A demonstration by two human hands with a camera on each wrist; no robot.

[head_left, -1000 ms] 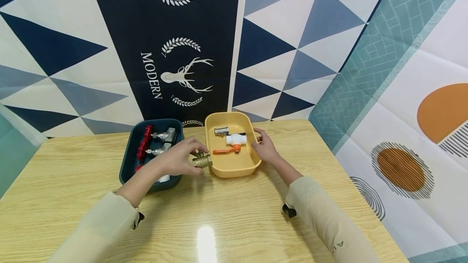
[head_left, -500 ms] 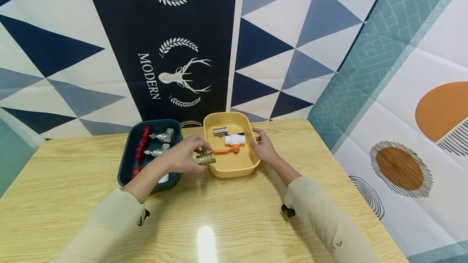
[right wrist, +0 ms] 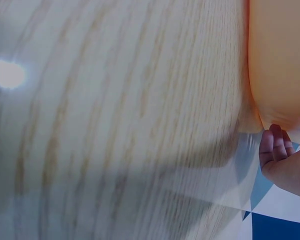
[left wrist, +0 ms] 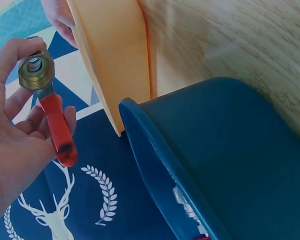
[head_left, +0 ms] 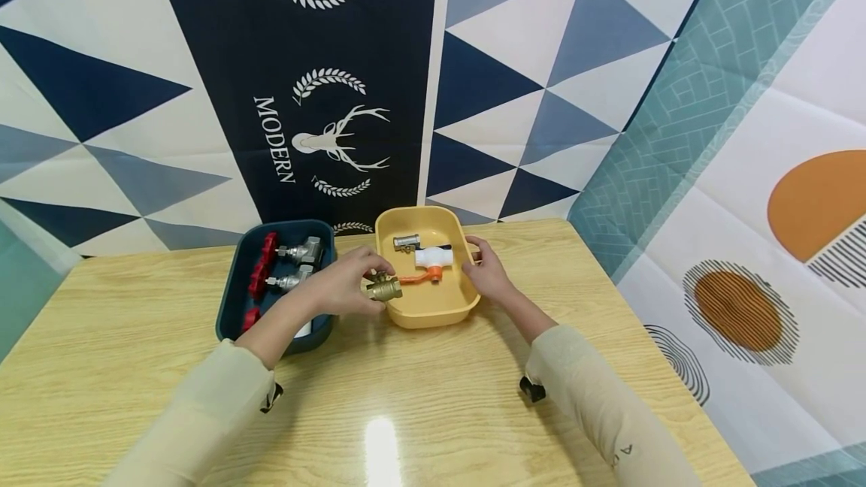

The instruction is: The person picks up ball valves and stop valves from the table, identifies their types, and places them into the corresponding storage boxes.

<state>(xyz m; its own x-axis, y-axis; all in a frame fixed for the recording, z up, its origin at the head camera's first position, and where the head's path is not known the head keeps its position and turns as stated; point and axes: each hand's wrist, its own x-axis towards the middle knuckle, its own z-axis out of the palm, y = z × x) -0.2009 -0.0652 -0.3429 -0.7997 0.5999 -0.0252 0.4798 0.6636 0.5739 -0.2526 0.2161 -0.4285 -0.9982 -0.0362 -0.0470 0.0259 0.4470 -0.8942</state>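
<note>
My left hand pinches a brass ball valve over the near left rim of the yellow bin. In the left wrist view the valve's red lever handle hangs from the brass body, and its threaded open end faces the camera. My right hand grips the bin's right wall, thumb at the rim and fingers outside. Inside the bin lie a white valve, a valve with an orange handle and a small silver valve.
A dark blue bin stands left of the yellow one, under my left forearm. It holds silver valves with red handwheels. Both bins stand near the back edge of the wooden table, against a patterned cloth wall.
My left hand has moved slightly right with the brass ball valve, from beside the yellow bin to over its left rim. The right hand keeps its hold on the bin.
</note>
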